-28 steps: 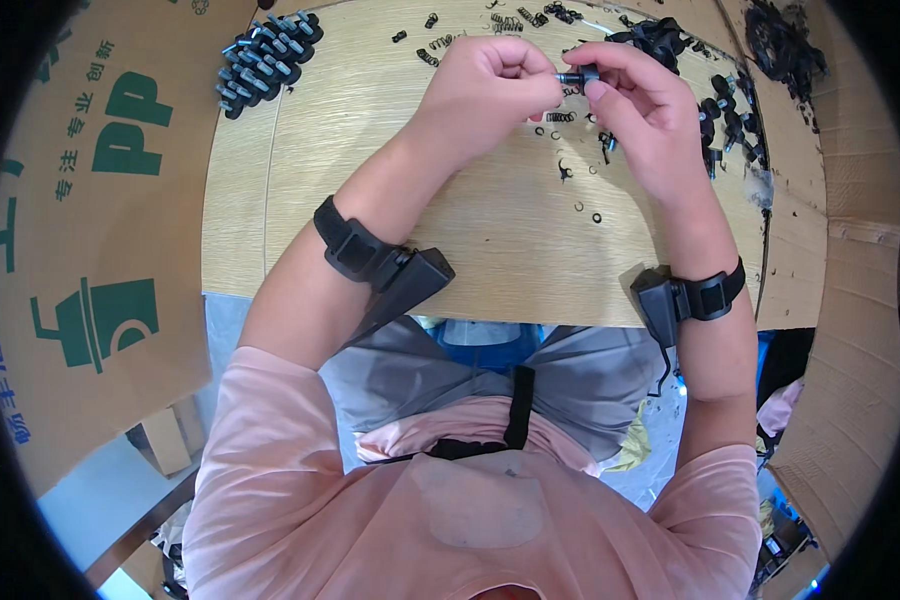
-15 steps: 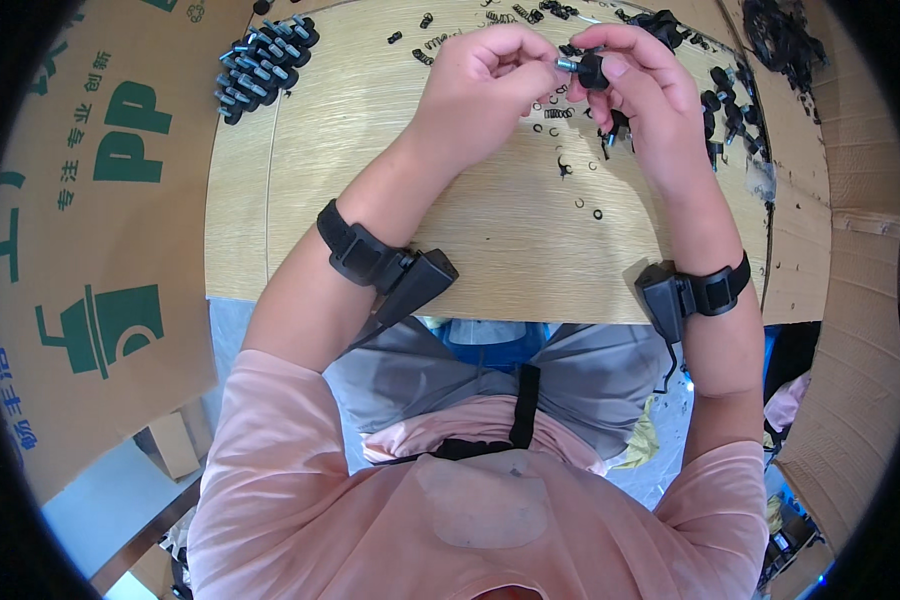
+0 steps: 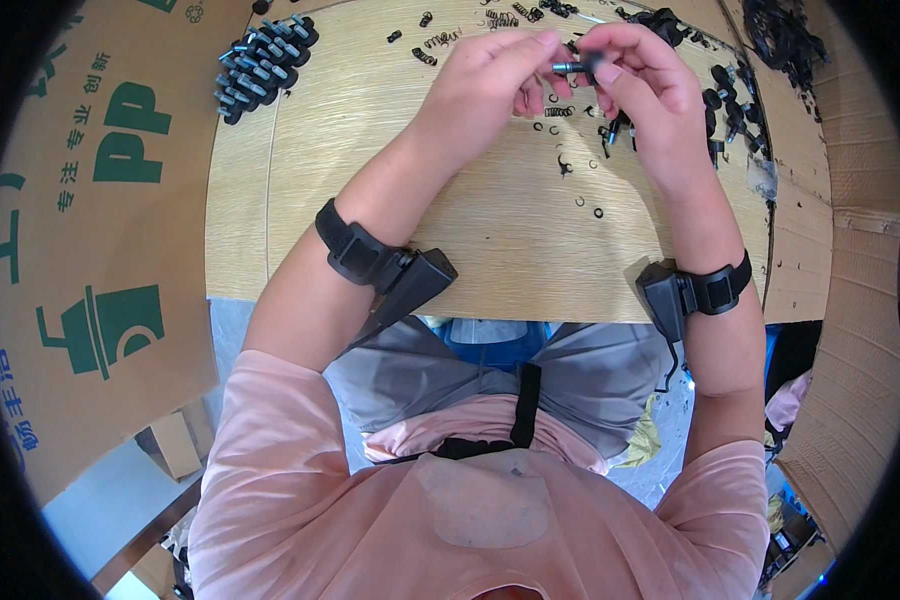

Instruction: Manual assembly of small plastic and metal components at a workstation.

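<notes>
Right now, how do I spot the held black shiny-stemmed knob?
Find the pale tan table; near its far edge is the bare right hand. It pinches the black knob with shiny metal stem, unlike the clustered lookalikes lying far left.

Near-ctr tbl [image 3: 450, 270] passable, but bolt [image 3: 570, 68] blocks gap btwn hands [image 3: 480, 90], springs [image 3: 559, 112] clutter far ctr, blk parts [image 3: 712, 98] R.

Black-and-silver fitting [image 3: 574, 68], beige streaked table [image 3: 500, 250], pink shirt [image 3: 390, 530], grey trousers [image 3: 595, 380], green-printed brown cardboard [image 3: 120, 235]
</notes>
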### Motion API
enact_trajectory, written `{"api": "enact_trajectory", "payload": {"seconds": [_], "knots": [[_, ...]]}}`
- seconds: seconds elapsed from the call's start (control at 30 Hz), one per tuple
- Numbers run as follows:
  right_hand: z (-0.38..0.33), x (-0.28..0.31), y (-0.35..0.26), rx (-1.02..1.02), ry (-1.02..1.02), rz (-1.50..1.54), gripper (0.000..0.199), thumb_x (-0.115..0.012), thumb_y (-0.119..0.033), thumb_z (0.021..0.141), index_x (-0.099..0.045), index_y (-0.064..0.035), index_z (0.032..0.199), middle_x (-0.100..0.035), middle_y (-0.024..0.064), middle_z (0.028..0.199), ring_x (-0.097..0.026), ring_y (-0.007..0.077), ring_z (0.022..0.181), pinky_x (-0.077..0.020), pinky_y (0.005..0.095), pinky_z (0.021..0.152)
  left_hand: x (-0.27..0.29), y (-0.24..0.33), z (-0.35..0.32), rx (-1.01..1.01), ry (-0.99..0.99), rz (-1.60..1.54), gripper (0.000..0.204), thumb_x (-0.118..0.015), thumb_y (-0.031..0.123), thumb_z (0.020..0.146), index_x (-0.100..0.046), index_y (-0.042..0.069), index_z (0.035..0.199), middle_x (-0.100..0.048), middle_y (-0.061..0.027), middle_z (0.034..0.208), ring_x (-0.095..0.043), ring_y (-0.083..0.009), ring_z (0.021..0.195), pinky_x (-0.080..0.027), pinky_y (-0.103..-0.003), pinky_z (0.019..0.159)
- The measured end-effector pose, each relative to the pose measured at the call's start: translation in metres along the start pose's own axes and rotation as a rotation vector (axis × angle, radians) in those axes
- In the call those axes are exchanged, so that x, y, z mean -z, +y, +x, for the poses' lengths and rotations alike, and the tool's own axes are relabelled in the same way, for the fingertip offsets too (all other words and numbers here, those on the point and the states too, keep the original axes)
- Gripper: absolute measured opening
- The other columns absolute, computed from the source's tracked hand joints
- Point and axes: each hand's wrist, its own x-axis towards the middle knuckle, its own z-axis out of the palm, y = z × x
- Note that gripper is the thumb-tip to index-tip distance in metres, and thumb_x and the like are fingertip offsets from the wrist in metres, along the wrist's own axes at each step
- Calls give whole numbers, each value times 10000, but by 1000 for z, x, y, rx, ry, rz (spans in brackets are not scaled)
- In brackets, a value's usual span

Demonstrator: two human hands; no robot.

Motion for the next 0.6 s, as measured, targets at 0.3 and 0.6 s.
{"api": "enact_trajectory", "payload": {"seconds": [0.3, 0.6], "knots": [[0, 0, -1, 31, 3, -37, 216, -562, -104, 896, -613, -31, 1093, -581, -14, 815, -497, 52, 696, -396, 193, 613, 0, 1, -3, 60, -134, 13, 339, -536, 309, 961, -671, 30, 823, -628, -26, 718, -553, -86, 648, -418, -228, 608], [-1, 1, 3, 7, -3, -49, 205, -622, -34, 861, -628, -18, 1065, -609, -9, 895, -531, 33, 752, -427, 181, 661, -1, 0, -2, -47, 41, -66, 135, -667, 139, 882, -687, 17, 935, -646, -24, 794, -568, -82, 726, -454, -215, 674]]}}
